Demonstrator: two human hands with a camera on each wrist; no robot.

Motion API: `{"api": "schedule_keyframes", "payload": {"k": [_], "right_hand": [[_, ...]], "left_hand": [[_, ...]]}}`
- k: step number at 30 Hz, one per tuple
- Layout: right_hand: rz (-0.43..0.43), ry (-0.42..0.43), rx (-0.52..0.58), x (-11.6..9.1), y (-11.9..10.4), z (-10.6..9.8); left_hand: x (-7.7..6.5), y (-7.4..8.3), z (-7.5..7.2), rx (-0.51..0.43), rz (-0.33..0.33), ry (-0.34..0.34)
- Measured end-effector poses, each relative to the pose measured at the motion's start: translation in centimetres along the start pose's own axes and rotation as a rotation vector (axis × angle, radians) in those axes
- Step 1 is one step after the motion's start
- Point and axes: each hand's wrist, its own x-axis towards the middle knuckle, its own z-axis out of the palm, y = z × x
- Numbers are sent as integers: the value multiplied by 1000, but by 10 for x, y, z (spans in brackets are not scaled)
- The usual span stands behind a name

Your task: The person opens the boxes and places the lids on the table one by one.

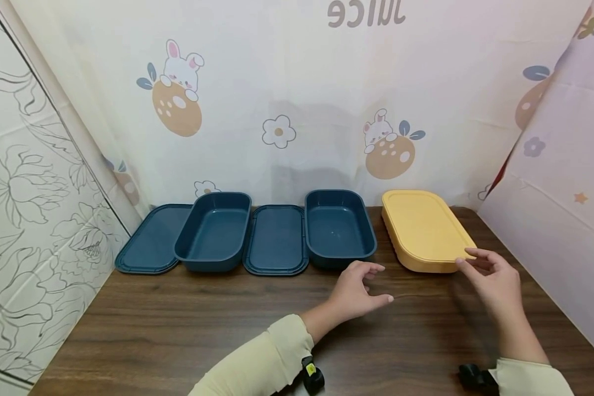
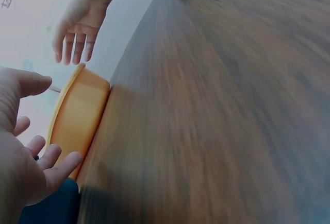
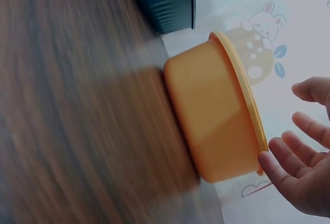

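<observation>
At the right of the head view lies a yellow lidded food container (image 1: 425, 228), its lid seated on top. My right hand (image 1: 497, 283) is at its front right corner, fingers loosely bent and apart from the thumb. The right wrist view has the fingers of this hand (image 3: 299, 167) right by the lid's rim; whether they touch it I cannot tell. My left hand (image 1: 353, 291) hovers in front of a dark blue open container (image 1: 339, 228), fingers spread and holding nothing. In the left wrist view it appears beside the yellow container's (image 2: 77, 116) side.
Further left stand a blue lid (image 1: 277, 239), a second open blue container (image 1: 215, 231) and another blue lid (image 1: 153, 239), in a row along the back of the wooden table (image 1: 178, 319). A printed curtain (image 1: 277, 66) hangs right behind the row.
</observation>
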Motion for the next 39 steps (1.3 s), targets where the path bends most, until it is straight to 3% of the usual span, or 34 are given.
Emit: {"api": "schedule_keyframes", "payload": {"k": [13, 20, 27, 30, 35, 39], "right_hand": [[109, 78, 114, 12, 18, -10], [111, 48, 124, 16, 28, -14], [135, -18, 136, 23, 37, -14], [165, -40, 218, 28, 40, -12], [183, -85, 443, 34, 45, -10], [175, -127, 519, 39, 48, -8]], "left_hand": [[7, 10, 30, -200, -143, 94], [16, 10, 44, -239, -153, 164], [29, 12, 57, -299, -224, 242], [36, 13, 63, -327, -237, 274], [46, 16, 70, -327, -276, 295], [52, 19, 74, -339, -320, 327]]}}
